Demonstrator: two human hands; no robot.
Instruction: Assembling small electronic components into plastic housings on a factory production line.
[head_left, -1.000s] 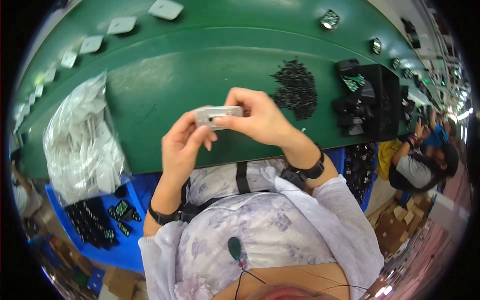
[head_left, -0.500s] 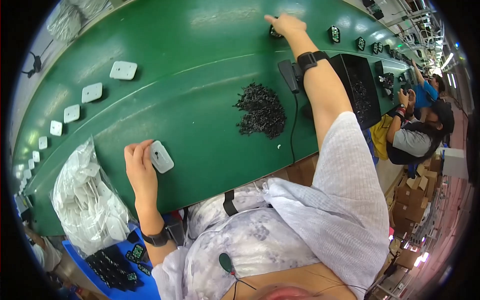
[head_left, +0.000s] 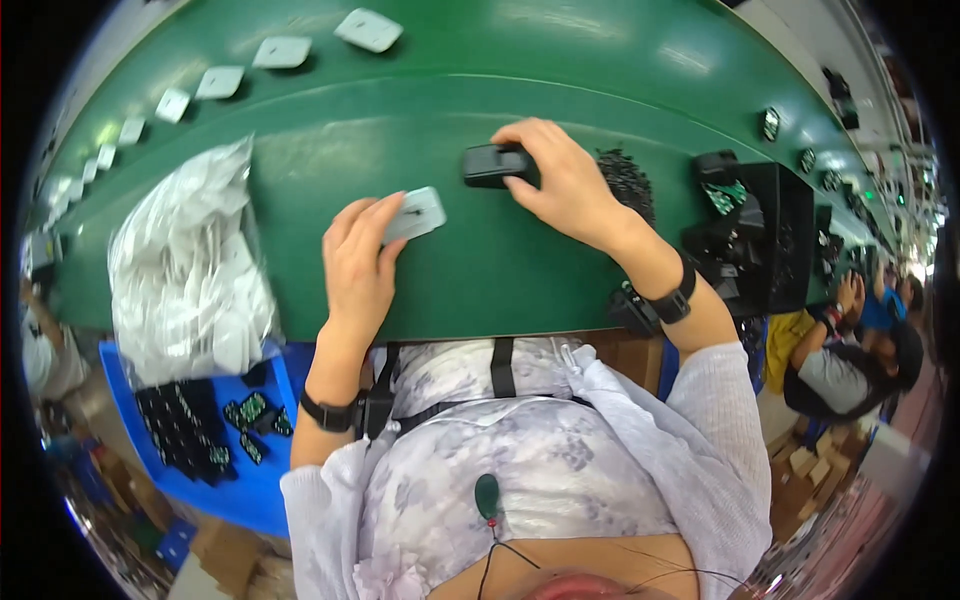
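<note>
My left hand [head_left: 360,255] pinches the left edge of a white plastic cover [head_left: 424,214], a rounded rectangle with a small dark mark in its middle, close above the green table. To the right and a little farther away, my right hand [head_left: 570,185] grips a black plastic housing [head_left: 484,166], thumb on the near side and fingers over the far side. The housing's far right part is hidden by my fingers. Cover and housing are apart, with a short gap between them. A pile of small black parts [head_left: 626,184] lies just beyond my right wrist.
A clear bag of white covers [head_left: 190,260] lies at the left, above a blue bin [head_left: 240,495] with black and green circuit parts. White covers [head_left: 283,52] line the far left of the belt [head_left: 560,85]. A black box [head_left: 792,235] stands right. Co-workers sit farther right.
My right hand has come back from the far side of the table, bringing the black housing toward the middle. My left hand has lifted the white cover toward it. The view has turned.
</note>
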